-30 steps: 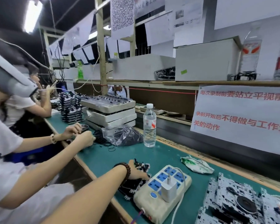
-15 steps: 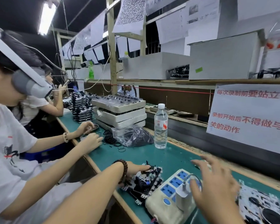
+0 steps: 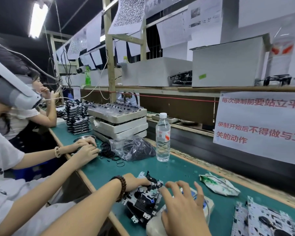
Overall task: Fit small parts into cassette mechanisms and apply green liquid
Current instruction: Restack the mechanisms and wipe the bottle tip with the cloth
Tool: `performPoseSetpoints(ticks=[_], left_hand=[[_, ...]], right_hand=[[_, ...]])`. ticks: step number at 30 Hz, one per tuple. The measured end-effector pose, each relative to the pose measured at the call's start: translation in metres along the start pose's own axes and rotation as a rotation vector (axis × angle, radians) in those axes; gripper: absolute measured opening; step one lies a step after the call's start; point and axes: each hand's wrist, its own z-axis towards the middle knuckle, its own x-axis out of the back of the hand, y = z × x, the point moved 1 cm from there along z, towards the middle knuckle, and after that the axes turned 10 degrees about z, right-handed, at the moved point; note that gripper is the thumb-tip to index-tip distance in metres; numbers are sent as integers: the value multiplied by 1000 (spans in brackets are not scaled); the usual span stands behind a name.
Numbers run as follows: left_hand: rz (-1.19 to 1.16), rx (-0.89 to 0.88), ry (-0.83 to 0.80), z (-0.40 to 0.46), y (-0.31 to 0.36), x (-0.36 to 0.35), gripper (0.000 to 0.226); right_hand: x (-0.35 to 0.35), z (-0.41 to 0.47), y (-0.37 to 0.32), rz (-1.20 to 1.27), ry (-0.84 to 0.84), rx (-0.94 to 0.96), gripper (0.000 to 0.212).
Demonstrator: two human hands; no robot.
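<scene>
Your left hand (image 3: 136,182) gripped cassette mechanism (image 3: 143,200) at near edge of green table (image 3: 160,171). Your right hand (image 3: 180,206) hung just right of it, fingers spread, held nothing. Risk, I think: mechanism sat close to edge, push could drop it; right hand hid power strip (image 3: 206,203), could bump plug. Counted: one mechanism held, one water bottle (image 3: 163,137), one crumpled wrapper (image 3: 218,183), one bag of black rings (image 3: 134,148), three foam trays (image 3: 119,123). No green liquid seen near you.

Single head view, angled down-left along green bench (image 3: 109,169), hands close.
</scene>
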Motion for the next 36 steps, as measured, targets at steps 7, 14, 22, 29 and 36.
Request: performPoseSetpoints(ticks=[7, 14, 22, 29, 36], left_hand=[[-18, 3, 241, -30, -1, 72, 99], [-169, -299, 197, -91, 52, 88, 71], [-142, -468, 25, -135, 108, 51, 58], [-214, -499, -124, -178, 131, 30, 21], [-454, -478, -367, -191, 145, 26, 56]], right_hand=[[22, 16, -5, 49, -151, -59, 91], [61, 23, -1, 81, 24, -86, 102], [91, -23, 43, 205, -32, 16, 91], [116, -58, 58, 397, -78, 6, 82], [135, -85, 67, 628, 72, -66, 60]])
